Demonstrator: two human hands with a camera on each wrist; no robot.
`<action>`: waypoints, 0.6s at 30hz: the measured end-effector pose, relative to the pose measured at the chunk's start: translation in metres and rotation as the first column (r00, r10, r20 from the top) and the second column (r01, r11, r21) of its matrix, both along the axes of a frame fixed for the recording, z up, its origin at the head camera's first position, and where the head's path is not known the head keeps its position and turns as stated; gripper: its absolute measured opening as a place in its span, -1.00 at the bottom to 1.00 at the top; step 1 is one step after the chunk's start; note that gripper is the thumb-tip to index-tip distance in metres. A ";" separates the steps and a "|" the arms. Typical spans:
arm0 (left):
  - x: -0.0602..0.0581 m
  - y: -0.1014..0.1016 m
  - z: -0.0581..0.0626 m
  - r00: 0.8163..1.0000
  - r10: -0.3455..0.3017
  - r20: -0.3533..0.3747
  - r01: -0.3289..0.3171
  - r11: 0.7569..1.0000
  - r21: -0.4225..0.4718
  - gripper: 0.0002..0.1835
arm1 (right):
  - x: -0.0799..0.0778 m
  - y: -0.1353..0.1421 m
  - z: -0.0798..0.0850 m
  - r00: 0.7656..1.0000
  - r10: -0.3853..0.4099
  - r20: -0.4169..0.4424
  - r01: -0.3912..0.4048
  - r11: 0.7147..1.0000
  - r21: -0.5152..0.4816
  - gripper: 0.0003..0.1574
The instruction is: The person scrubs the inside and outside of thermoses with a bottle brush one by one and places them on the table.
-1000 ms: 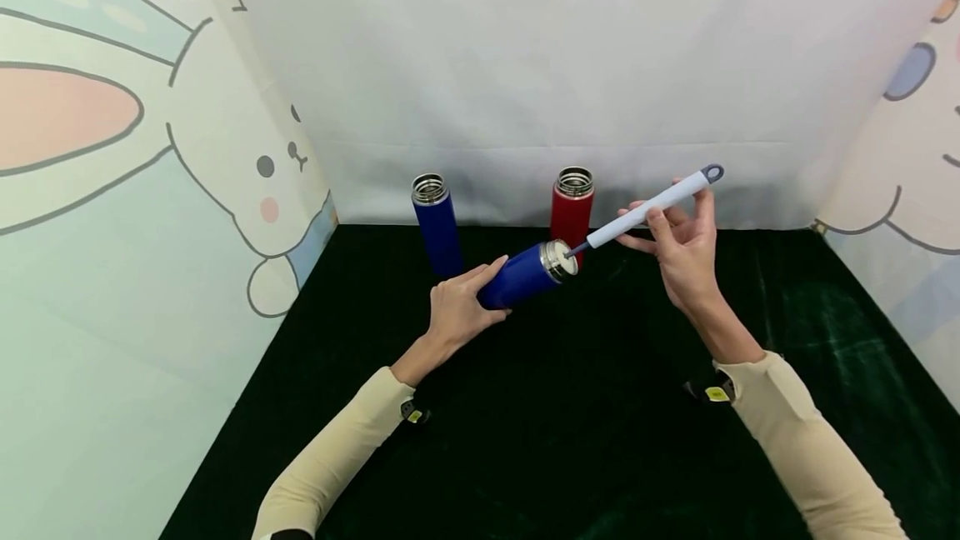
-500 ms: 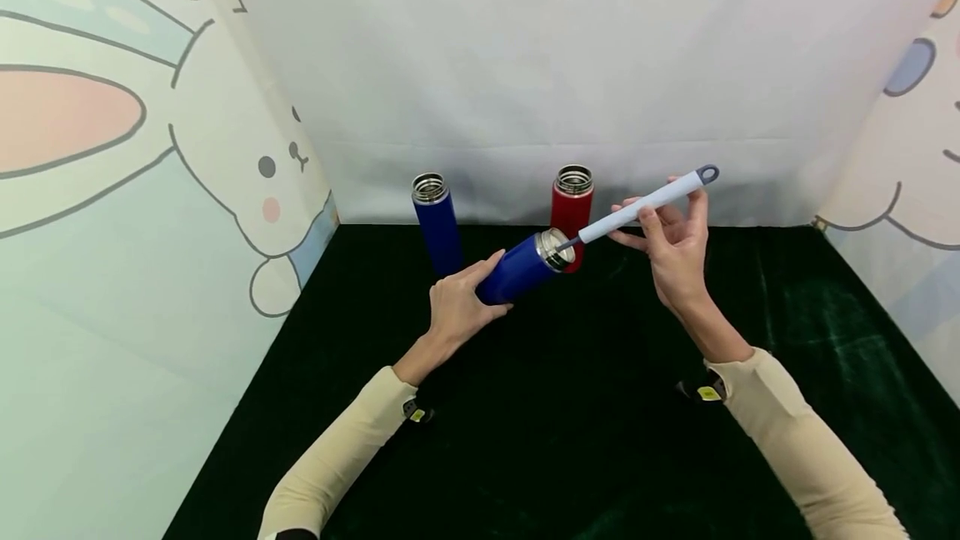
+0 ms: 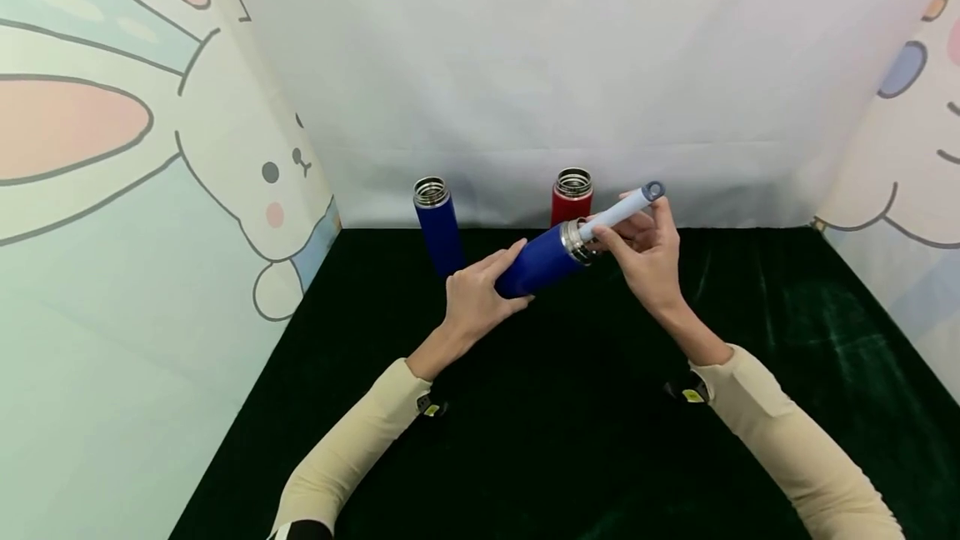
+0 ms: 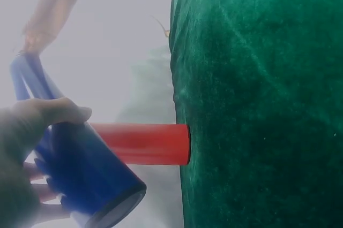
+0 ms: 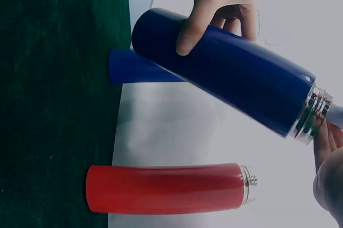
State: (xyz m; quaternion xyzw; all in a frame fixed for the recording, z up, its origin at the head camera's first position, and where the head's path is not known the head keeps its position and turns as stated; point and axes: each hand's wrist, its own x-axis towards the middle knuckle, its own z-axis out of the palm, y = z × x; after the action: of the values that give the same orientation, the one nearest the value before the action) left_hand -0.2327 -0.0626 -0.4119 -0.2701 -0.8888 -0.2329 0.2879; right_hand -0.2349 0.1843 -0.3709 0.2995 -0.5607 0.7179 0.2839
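Note:
My left hand point(image 3: 480, 297) grips a blue bottle point(image 3: 540, 262) around its lower body, holding it tilted above the table with its uncapped steel mouth up to the right. From that mouth sticks the pale blue handle of a bottle brush point(image 3: 621, 210), ending in a dark ring. The brush's head is hidden inside the bottle. Thumb and fingers of my right hand point(image 3: 649, 263) pinch the handle close to the bottle's rim. In the right wrist view, the blue bottle point(image 4: 88, 172) of the left wrist view also appears, its threaded neck beside the right fingers point(image 5: 323, 145).
Behind the held bottle stand a second blue bottle point(image 3: 441, 236) on the left and a red bottle point(image 3: 572, 200), both upright and uncapped. Dark green cloth point(image 3: 540, 440) covers the table. A pale curtain point(image 3: 510, 57) rises at the back, with printed walls on both sides.
The brush has slid deeper into the bottle, its dark shaft now out of sight. My right hand moved left and down toward the mouth; the left hand and bottle shifted slightly right.

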 end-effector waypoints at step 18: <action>-0.006 -0.017 -0.011 0.996 0.021 0.089 -0.022 1.000 0.006 -0.03 | -0.001 0.029 0.025 0.979 0.190 0.075 -0.161 0.944 -0.290 -0.34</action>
State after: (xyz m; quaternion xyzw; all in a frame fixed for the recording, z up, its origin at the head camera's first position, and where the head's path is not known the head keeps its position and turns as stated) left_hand -0.2392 -0.0796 -0.4231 -0.2487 -0.9028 -0.2449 0.2514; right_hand -0.2360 0.2137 -0.3463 0.2677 -0.4375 0.8271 0.2298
